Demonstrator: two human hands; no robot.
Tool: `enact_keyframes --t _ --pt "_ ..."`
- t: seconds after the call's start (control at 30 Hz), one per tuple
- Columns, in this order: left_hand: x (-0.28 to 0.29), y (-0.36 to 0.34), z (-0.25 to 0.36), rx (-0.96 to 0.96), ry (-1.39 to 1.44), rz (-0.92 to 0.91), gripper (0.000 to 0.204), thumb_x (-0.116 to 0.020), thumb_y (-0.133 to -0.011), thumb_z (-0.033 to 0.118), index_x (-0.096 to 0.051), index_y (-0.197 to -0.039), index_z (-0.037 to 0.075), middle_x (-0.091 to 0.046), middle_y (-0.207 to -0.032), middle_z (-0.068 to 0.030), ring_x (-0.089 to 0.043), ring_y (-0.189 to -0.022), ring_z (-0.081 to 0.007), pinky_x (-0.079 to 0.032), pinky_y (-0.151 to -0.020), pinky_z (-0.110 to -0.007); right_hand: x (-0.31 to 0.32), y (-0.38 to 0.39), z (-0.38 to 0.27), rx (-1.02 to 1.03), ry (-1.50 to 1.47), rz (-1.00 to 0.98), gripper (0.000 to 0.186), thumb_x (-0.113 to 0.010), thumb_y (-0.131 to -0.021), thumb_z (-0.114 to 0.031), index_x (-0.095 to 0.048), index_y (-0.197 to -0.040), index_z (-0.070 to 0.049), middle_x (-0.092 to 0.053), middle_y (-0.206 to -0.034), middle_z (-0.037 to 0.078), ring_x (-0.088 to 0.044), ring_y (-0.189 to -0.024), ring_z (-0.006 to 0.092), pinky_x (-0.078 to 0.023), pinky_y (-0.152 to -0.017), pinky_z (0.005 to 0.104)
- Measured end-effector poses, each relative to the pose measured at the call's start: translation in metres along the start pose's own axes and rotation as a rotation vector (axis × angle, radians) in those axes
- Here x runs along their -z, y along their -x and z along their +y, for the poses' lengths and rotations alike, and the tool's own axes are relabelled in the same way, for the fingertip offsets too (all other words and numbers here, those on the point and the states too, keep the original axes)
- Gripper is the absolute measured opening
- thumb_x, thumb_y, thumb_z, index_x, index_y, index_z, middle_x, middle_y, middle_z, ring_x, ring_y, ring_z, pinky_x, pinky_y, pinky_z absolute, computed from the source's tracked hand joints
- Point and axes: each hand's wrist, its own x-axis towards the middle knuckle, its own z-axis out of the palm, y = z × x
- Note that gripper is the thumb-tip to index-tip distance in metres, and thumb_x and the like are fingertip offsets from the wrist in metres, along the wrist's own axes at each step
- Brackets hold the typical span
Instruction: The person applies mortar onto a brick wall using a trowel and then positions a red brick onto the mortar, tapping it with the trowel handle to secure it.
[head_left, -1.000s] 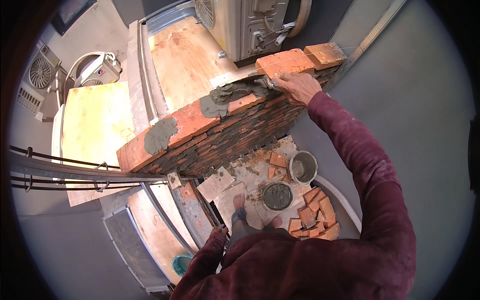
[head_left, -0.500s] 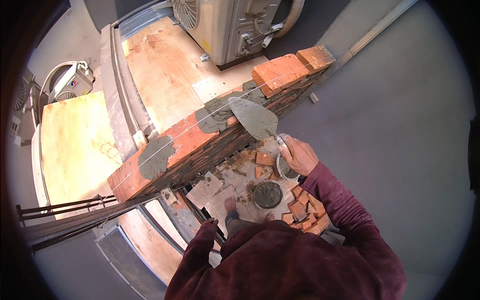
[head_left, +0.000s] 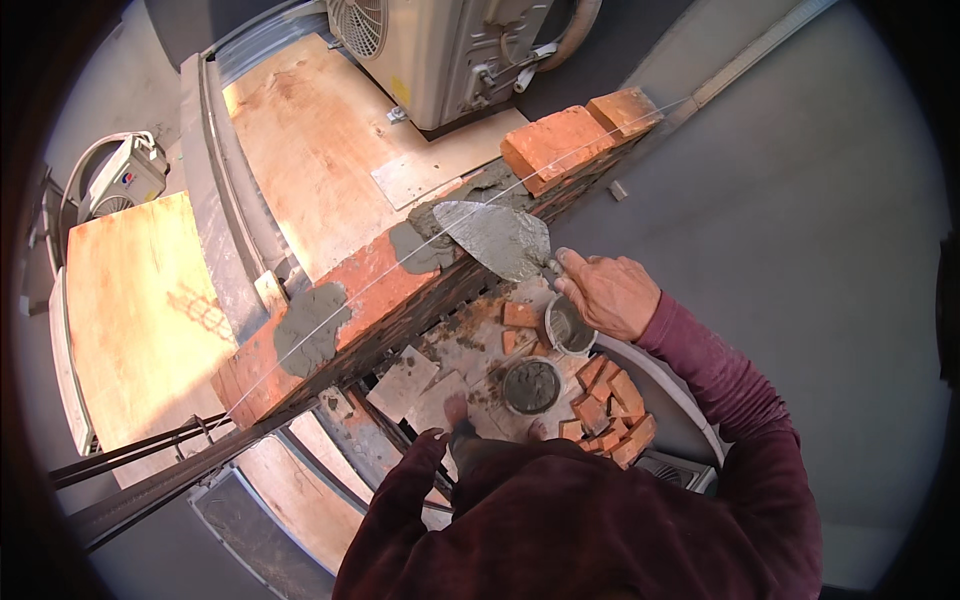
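Observation:
My right hand (head_left: pixel 615 292) is closed round the handle of a pointed trowel (head_left: pixel 497 240). Its mortar-smeared blade lies over the top of a brick wall (head_left: pixel 375 272), at a patch of grey mortar (head_left: pixel 487 190). Another mortar patch (head_left: pixel 312 328) sits near the wall's left end. Two orange bricks (head_left: pixel 557 147) are set on the far right end. A taut white string runs along the wall above the mortar. Low by my body is my left hand (head_left: pixel 430 446), mostly dark against the sleeve, its fingers too unclear to read.
Two round buckets of mortar (head_left: pixel 532 387) stand on the floor near my bare feet. Beside them lies a pile of broken bricks (head_left: pixel 618 410). Beyond the wall are plywood sheets (head_left: pixel 300 150) and an air-conditioner unit (head_left: pixel 430 60). Dark bars (head_left: pixel 150 470) jut in at the left.
The trowel blade has shifted slightly left along the wall and turned a little, while my right hand has moved right and up. The left hand stays low.

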Motion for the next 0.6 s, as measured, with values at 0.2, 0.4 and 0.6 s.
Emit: enact_keyframes --t 0.2,0.4,0.6 --pt "-0.008 -0.023 0.034 0.004 0.000 -0.002 0.046 -0.066 -0.086 0.043 -0.063 -0.122 0.014 -0.056 -0.118 -0.0212 -0.054 -0.110 -0.0351 -0.046 -0.094 -0.041 0.012 -0.018 0.013 -0.072 0.114 -0.053 0.026 -0.047 -0.098 -0.027 -0.049 -0.100 -0.001 -0.060 -0.069 0.024 -0.060 -0.070 0.0450 -0.047 -0.064 0.0512" --pt "-0.003 -0.016 0.036 0.027 0.001 0.027 0.046 -0.065 -0.086 0.043 -0.063 -0.123 0.015 -0.050 -0.125 -0.0231 -0.049 -0.115 -0.0385 -0.045 -0.096 -0.043 -0.004 0.011 0.014 -0.357 -0.657 -0.138 0.033 -0.036 -0.104 -0.034 -0.048 -0.104 -0.003 -0.051 -0.056 0.009 -0.057 -0.046 0.0222 -0.046 -0.042 0.0344" --pt "-0.024 -0.009 0.033 -0.003 0.026 0.045 0.045 -0.065 -0.087 0.043 -0.063 -0.123 0.016 -0.044 -0.131 -0.0250 -0.044 -0.120 -0.0419 -0.043 -0.098 -0.045 -0.182 0.012 0.007 -0.238 -1.393 0.083 0.036 -0.031 -0.104 -0.037 -0.043 -0.109 -0.004 -0.047 -0.067 0.005 -0.047 -0.041 0.0134 -0.043 -0.036 0.0262"
